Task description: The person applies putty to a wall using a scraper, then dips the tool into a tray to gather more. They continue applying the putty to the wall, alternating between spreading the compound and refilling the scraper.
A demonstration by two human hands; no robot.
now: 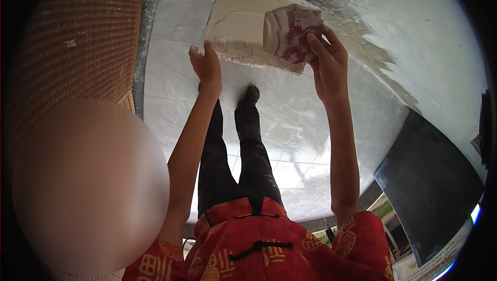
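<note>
While the left hand (207, 66) steadies the board (235, 22) open-fingered, the right hand (327, 61) grips a trowel (290, 32), its long axis crosswise.

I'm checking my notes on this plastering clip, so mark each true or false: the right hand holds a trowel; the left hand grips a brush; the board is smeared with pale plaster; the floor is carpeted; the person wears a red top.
1. The right hand holds a trowel: true.
2. The left hand grips a brush: false, it supports the edge of the board.
3. The board is smeared with pale plaster: true.
4. The floor is carpeted: false, the floor is pale tile.
5. The person wears a red top: true.
</note>
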